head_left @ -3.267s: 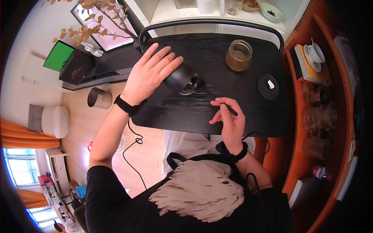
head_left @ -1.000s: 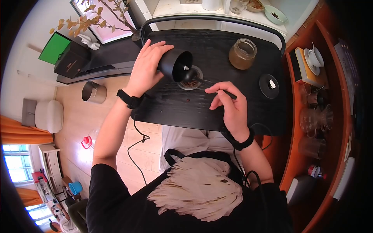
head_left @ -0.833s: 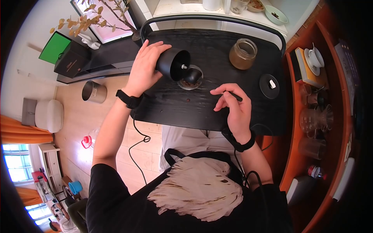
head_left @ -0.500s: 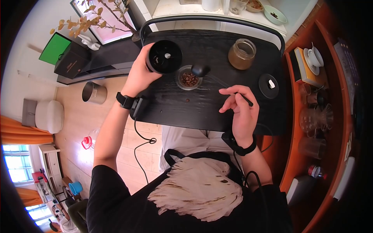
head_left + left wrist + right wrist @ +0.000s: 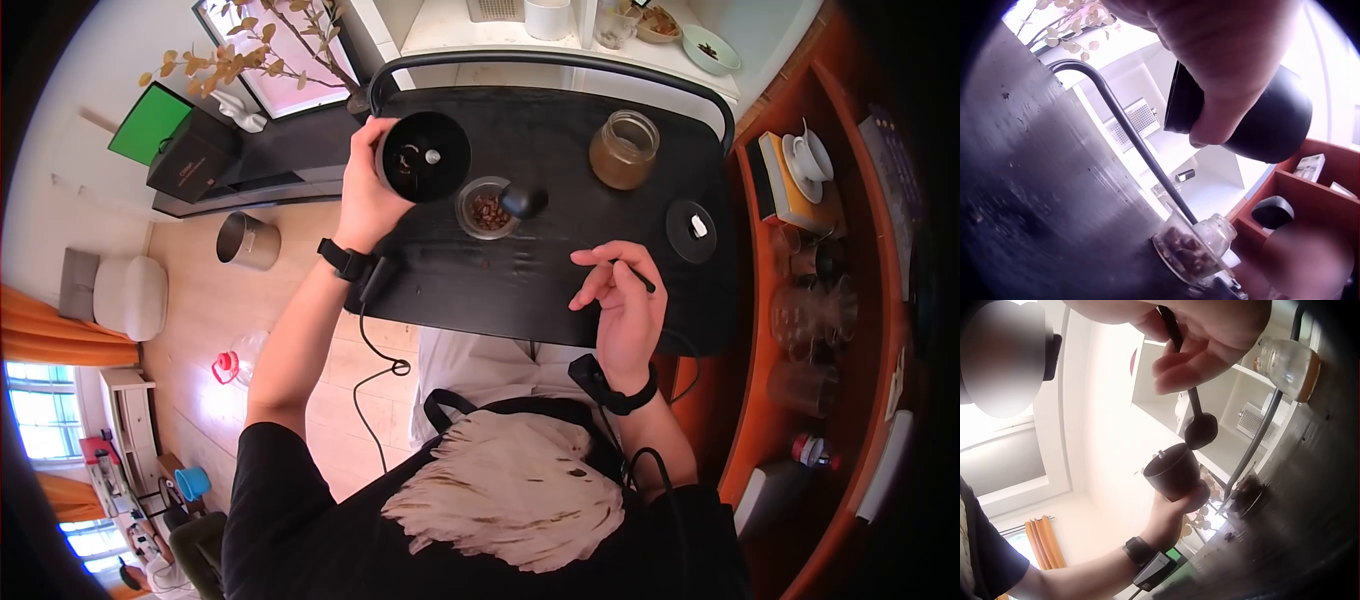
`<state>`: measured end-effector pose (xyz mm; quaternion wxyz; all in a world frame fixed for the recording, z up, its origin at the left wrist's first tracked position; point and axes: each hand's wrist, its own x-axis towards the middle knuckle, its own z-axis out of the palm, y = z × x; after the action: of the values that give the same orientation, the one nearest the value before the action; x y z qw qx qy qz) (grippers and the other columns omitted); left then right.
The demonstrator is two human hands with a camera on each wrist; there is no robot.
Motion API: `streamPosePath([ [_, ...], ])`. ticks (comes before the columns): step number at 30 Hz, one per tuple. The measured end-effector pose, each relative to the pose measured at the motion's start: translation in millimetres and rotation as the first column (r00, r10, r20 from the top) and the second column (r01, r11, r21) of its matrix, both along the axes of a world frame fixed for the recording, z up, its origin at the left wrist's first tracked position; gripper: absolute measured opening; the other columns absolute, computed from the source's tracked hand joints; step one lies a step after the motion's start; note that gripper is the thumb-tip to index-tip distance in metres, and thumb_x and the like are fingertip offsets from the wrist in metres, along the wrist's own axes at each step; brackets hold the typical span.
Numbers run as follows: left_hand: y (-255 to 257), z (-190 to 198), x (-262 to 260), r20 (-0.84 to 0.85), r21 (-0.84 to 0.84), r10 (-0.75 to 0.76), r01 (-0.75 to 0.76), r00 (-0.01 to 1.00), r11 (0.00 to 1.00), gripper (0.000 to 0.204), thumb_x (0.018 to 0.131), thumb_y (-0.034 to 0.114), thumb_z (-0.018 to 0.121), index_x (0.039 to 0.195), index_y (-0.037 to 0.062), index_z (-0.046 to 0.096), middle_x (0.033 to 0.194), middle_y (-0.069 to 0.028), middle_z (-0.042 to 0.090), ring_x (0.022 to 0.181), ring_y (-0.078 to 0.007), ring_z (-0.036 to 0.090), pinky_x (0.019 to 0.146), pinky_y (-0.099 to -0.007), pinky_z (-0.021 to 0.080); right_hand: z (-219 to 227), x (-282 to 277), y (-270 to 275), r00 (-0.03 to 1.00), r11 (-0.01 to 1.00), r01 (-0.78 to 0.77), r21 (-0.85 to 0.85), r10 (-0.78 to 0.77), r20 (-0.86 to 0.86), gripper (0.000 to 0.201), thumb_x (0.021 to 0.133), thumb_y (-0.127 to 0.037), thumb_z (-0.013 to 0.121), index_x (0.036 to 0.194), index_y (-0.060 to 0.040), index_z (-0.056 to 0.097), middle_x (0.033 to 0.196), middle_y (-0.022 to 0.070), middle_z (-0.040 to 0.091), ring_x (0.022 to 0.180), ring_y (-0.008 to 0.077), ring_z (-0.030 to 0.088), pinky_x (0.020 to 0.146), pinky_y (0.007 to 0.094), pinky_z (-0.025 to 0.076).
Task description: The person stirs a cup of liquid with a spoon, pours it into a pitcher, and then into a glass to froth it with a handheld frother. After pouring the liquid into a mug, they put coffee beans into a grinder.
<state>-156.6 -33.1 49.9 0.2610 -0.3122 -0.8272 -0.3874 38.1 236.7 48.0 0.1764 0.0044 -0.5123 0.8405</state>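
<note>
My left hand [image 5: 368, 195] grips a black cylindrical cup [image 5: 424, 157], its mouth facing up and a small metal shaft standing inside. In the left wrist view the thumb [image 5: 1213, 122] lies against the cup's dark side [image 5: 1279, 115]. My right hand [image 5: 630, 310] pinches the thin handle of a black scoop, whose bowl [image 5: 523, 201] hangs at the right rim of a glass dish of brown beans [image 5: 489, 212]. The right wrist view has the scoop's bowl [image 5: 1200, 430] above and right of the cup [image 5: 1172, 472]; whether the bowl holds anything cannot be told.
A glass jar [image 5: 624, 150] with brownish contents stands at the back right of the black table [image 5: 540, 290]. Right of it lies a round black lid [image 5: 691, 231] with a white piece on top. A black rail [image 5: 550, 56] runs along the far edge; shelves with glassware stand at right.
The cup, earlier tipped toward the dish, is now turned mouth up in my left hand. My right hand has drawn the scoop rightward from the cup's mouth, past the dish.
</note>
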Motion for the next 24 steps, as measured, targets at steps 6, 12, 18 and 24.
streamPosePath([
  [6,23.6,10.7,20.1,0.245,0.195,-0.033,-0.016,0.969,0.981,0.089,0.066,0.015,0.097,0.137,0.0023,0.043,0.127,-0.0108,0.062,0.119,-0.0228,0.061,0.108,-0.0407,0.047,-1.1,-4.6,-3.0,0.994,1.0,-0.02,-0.005,0.021,0.109,0.025,0.108,-0.016,0.047,0.117,0.0014,0.063,0.111,0.0185,0.072,0.069,0.0109,0.063,0.065,0.0281,0.057],
  [12,23.1,23.1,35.7,0.596,0.769,-0.653,-0.098,0.467,0.632,0.055,0.104,0.03,0.064,0.146,-0.0008,0.044,0.137,-0.0149,0.058,0.126,-0.0295,0.059,0.113,-0.0447,0.046,5.6,-11.0,-8.7,0.992,0.997,-0.068,0.044,0.062,0.114,0.028,0.109,-0.02,0.048,0.119,0.0012,0.063,0.113,0.0181,0.072,0.069,0.0106,0.063,0.065,0.0275,0.057],
  [18,21.7,35.8,39.5,0.32,0.945,-0.909,-0.166,0.268,0.283,0.069,0.104,0.045,0.059,0.15,-0.0025,0.041,0.148,-0.0234,0.051,0.133,-0.0351,0.054,0.119,-0.049,0.039,1.9,-10.7,-10.5,0.988,0.997,-0.073,0.038,0.067,0.137,0.027,0.11,-0.019,0.047,0.119,0.0016,0.063,0.113,0.0186,0.072,0.069,0.0107,0.063,0.066,0.028,0.058],
  [24,16.7,24.0,39.7,0.299,0.951,-0.899,-0.023,0.32,0.308,0.078,0.097,0.046,0.069,0.149,-0.0046,0.042,0.147,-0.0229,0.053,0.142,-0.0373,0.047,0.125,-0.046,0.03,-2.8,-9.4,-8.8,0.988,0.997,-0.07,0.035,0.064,0.139,0.027,0.11,-0.019,0.047,0.119,0.0015,0.063,0.113,0.0189,0.072,0.069,0.0106,0.063,0.066,0.0282,0.058],
])
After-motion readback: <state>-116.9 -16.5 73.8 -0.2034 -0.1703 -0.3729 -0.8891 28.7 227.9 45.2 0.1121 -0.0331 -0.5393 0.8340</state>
